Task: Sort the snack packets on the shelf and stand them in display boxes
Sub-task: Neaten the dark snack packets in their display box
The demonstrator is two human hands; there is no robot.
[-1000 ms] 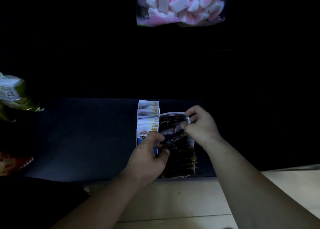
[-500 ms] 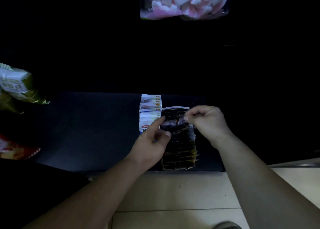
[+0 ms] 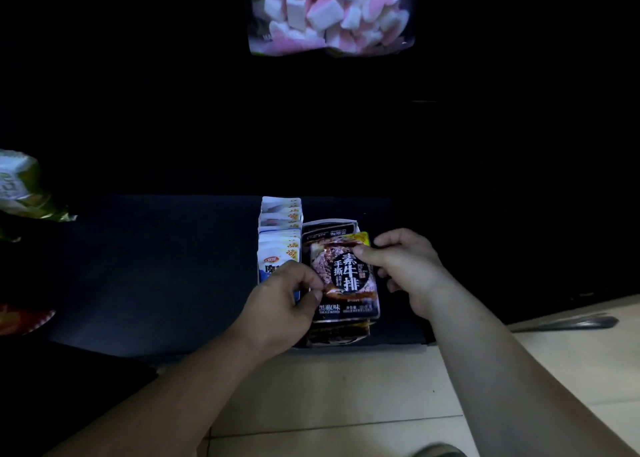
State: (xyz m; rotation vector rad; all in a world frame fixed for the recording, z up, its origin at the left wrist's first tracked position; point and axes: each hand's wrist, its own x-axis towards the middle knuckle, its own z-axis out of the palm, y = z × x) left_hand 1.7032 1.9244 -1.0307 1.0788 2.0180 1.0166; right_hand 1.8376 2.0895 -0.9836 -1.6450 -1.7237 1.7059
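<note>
A dark snack packet (image 3: 341, 276) with a round black label faces up over a display box (image 3: 329, 226) of similar dark packets on the low dark shelf (image 3: 156, 266). My left hand (image 3: 284, 304) pinches the packet's left edge. My right hand (image 3: 405, 266) pinches its upper right corner. To the left stands a row of white and blue packets (image 3: 278, 235), upright and close together; my left hand covers the row's front.
A bag of pink and white marshmallows (image 3: 332, 10) hangs above. At the left edge are a green and white bag (image 3: 20, 186) and a red packet (image 3: 20, 318). Pale floor tiles (image 3: 346, 394) lie below the shelf. The surroundings are very dark.
Both hands have lifted one dark packet out of the box and turned its printed front up toward me. My left hand shifted right onto the packet's edge.
</note>
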